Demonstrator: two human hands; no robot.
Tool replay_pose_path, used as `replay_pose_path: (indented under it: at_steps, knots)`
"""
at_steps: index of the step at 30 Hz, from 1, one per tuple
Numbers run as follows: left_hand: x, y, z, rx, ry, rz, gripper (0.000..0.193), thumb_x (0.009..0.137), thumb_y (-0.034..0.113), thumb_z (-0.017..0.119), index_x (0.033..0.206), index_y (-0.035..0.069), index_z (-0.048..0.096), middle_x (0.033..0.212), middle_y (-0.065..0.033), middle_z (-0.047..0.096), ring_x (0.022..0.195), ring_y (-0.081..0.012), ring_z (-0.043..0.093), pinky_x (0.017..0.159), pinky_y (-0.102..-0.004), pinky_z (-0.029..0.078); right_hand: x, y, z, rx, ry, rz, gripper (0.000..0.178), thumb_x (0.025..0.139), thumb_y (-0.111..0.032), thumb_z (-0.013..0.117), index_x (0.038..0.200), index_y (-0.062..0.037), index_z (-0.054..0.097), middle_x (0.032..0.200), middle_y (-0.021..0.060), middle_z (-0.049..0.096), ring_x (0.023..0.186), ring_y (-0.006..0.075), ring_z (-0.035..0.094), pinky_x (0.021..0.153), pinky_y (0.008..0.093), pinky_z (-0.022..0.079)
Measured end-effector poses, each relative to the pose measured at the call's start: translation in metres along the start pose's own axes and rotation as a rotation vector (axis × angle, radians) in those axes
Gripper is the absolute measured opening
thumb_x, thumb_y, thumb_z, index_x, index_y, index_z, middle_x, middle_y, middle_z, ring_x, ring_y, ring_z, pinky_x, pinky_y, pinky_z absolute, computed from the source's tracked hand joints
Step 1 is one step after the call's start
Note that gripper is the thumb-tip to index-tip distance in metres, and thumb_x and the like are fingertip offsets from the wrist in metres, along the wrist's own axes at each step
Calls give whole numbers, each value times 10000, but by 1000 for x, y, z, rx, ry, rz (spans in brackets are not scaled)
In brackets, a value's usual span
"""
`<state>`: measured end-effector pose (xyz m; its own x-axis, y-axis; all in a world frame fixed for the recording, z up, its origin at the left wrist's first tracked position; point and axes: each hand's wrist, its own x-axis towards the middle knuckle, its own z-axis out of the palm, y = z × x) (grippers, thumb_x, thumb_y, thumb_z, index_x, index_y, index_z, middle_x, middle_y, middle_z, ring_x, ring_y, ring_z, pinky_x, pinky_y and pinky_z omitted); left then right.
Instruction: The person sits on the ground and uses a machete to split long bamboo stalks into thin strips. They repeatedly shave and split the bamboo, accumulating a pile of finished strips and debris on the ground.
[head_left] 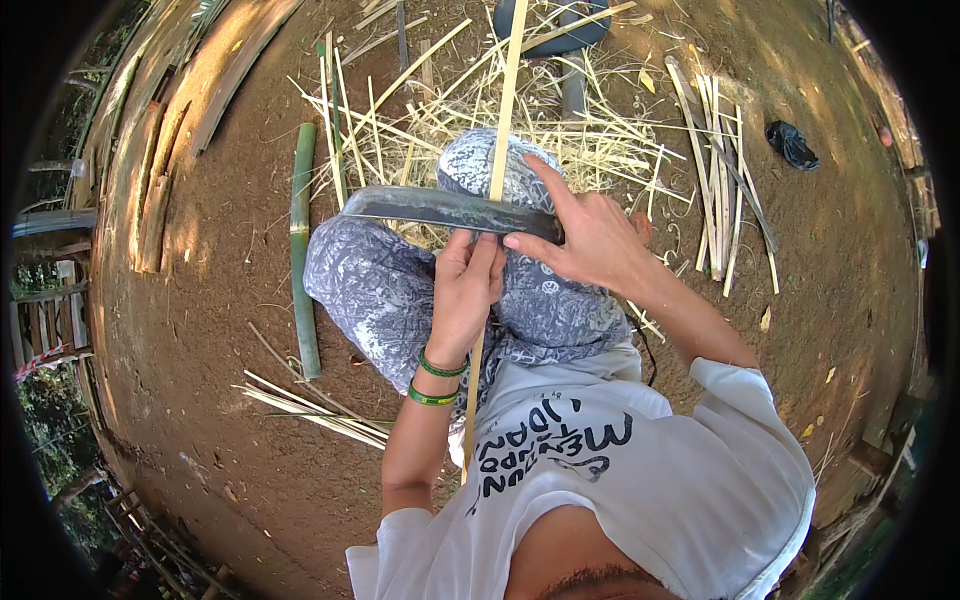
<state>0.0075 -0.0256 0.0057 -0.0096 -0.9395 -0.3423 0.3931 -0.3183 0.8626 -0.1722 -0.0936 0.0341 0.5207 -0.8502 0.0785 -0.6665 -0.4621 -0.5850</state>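
Observation:
A long, pale bamboo strip [508,100] runs from the far edge, between my knees, down to my shirt. Across it lies the broad dark blade of a machete [430,208], its tip toward my left knee. My left hand [468,275] pinches the strip just on the near side of the blade. At the blade's right end, my right hand [600,235] holds the machete, its handle hidden by the hand. The right thumb lies by the blade's near edge, and the index finger stretches away toward the strip.
Thin shavings and strips [610,110] litter the ground beyond my knees. A green bamboo pole [303,250] lies on the left, near a bundle of pale strips [320,410]. More strips [715,180] and a black plastic bag [792,145] lie to the right.

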Motion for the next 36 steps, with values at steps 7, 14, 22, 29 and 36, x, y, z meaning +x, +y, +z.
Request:
replay_pose_path:
  at_steps: [7, 14, 22, 29, 36]
  knots:
    - [-7, -6, -1, -42, -35, -62, 321, 1062, 175, 480, 1367, 106, 552, 666, 76, 426, 516, 9, 354, 437, -182, 260, -17, 2, 11, -126, -77, 11, 947, 901, -660, 551, 1521, -8, 257, 486, 152, 542, 487, 395, 621, 499, 483, 500]
    - [-10, -12, -7, -148, -111, -147, 408, 1073, 164, 452, 1479, 118, 456, 655, 93, 318, 527, -4, 280, 448, -190, 243, -15, 10, 22, -161, -39, 21, 919, 923, -651, 518, 1538, -30, 234, 506, 174, 560, 503, 403, 625, 507, 508, 496]
    - [-32, -10, -10, -37, -117, -174, 440, 1074, 157, 441, 1509, 102, 408, 652, 73, 336, 511, -19, 288, 444, -189, 258, -8, 22, 19, -86, -26, 81, 900, 931, -628, 527, 1518, 5, 271, 549, 225, 576, 547, 442, 627, 558, 527, 499]
    - [-26, -17, -13, 48, -104, -70, 457, 1069, 156, 459, 1511, 60, 394, 610, 102, 333, 493, 3, 294, 432, -186, 238, -8, 22, 22, -110, -14, 73, 918, 909, -654, 533, 1557, -76, 236, 523, 201, 553, 530, 440, 615, 524, 535, 473]
    - [-60, -11, -12, 95, -32, -123, 444, 1058, 99, 455, 1497, 49, 419, 655, 107, 350, 528, 9, 309, 456, -181, 262, -13, 18, 25, -117, 11, 111, 917, 901, -678, 525, 1565, -114, 238, 505, 190, 533, 503, 427, 600, 492, 539, 447]
